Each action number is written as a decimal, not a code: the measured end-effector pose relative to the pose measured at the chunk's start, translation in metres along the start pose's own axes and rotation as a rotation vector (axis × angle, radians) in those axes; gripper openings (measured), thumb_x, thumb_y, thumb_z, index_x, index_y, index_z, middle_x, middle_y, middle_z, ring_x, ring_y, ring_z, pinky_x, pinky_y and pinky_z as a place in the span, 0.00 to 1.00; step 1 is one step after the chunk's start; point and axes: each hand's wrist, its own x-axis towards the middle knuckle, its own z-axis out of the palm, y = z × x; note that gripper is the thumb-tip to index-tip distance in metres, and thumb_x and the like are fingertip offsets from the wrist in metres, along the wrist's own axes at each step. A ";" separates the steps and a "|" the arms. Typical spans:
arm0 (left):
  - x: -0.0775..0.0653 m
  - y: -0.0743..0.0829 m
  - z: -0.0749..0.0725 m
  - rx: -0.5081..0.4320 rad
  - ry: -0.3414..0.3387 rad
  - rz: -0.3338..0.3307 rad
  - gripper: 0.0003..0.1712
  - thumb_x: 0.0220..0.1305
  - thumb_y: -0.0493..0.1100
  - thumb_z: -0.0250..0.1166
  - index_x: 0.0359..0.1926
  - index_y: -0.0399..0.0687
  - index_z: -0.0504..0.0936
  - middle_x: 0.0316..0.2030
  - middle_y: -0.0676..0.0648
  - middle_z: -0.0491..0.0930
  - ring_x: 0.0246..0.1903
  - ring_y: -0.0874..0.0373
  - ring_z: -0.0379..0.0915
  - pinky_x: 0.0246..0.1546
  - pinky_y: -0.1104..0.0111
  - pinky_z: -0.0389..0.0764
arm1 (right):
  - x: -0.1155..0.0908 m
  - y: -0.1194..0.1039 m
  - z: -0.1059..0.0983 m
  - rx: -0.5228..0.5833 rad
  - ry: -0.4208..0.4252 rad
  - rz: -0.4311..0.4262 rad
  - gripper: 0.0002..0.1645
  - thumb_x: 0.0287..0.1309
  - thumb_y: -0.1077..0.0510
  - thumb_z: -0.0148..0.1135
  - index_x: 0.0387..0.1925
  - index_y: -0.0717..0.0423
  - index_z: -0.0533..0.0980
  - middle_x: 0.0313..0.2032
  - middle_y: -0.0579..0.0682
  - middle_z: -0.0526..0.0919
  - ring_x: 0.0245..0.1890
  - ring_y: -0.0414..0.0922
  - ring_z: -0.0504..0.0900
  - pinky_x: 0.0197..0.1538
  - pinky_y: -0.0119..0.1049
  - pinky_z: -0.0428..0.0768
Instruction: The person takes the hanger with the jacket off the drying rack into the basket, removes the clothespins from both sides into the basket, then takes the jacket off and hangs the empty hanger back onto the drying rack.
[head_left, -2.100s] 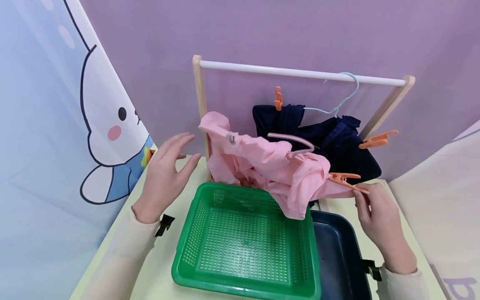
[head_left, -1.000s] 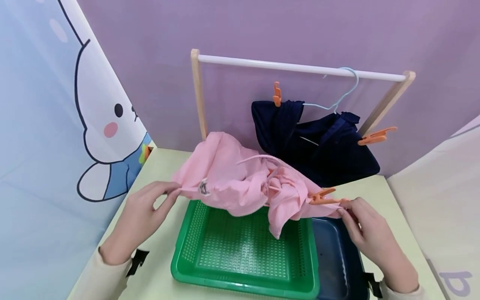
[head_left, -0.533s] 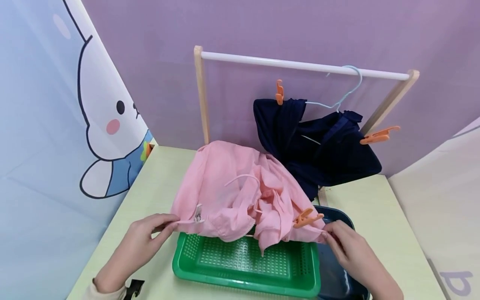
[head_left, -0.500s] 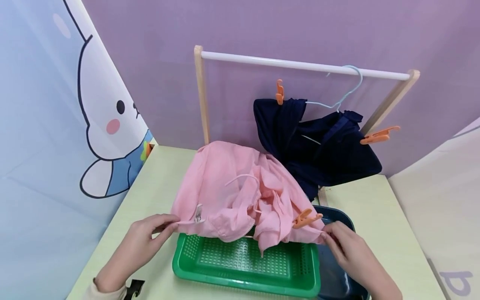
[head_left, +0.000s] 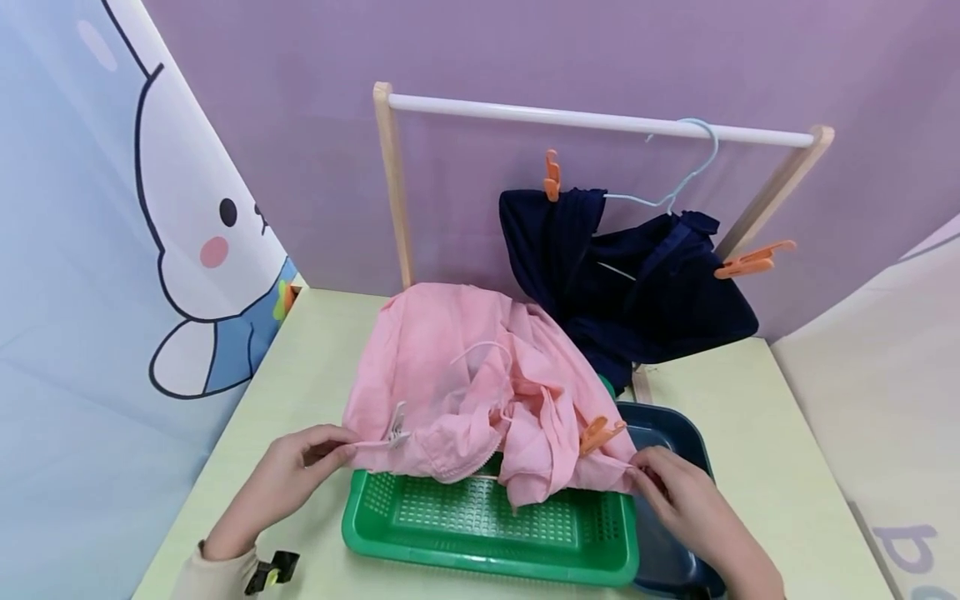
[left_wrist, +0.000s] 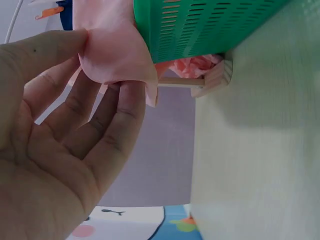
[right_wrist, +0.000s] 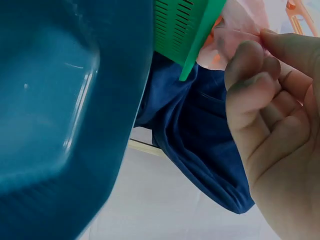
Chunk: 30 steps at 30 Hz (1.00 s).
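A pink zip-up garment (head_left: 457, 358) lies spread over the back part of a green perforated basket (head_left: 480, 562). My left hand (head_left: 292, 475) pinches its left end between thumb and fingers; in the left wrist view the pink cloth (left_wrist: 112, 52) sits between the fingertips. At the opposite end, my right hand (head_left: 690, 504) pinches the cloth's right corner. A pale clip (head_left: 397, 423) is on the garment near my left hand, and an orange clothespin (head_left: 597, 436) near my right. The thin hook of a pink hanger (head_left: 483, 344) shows above the cloth; the rest is hidden.
Behind stands a wooden rack with a white rod (head_left: 525, 112). From it a dark navy garment (head_left: 637, 292) hangs on a light blue hanger (head_left: 701, 162), with orange clothespins (head_left: 753, 261) at both ends. A dark blue tray (head_left: 667, 429) lies right of the basket.
My left hand, earlier apart from the pink garment, took hold of its left end. Both hands then drew it down and toward me over the basket; lately it has barely moved.
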 end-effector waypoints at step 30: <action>0.009 -0.012 -0.009 -0.195 -0.200 -0.024 0.08 0.71 0.43 0.64 0.47 0.49 0.86 0.45 0.49 0.84 0.43 0.59 0.80 0.42 0.66 0.83 | 0.043 -0.024 -0.007 0.395 0.123 -0.003 0.22 0.57 0.71 0.69 0.54 0.57 0.81 0.60 0.55 0.72 0.52 0.39 0.71 0.48 0.27 0.75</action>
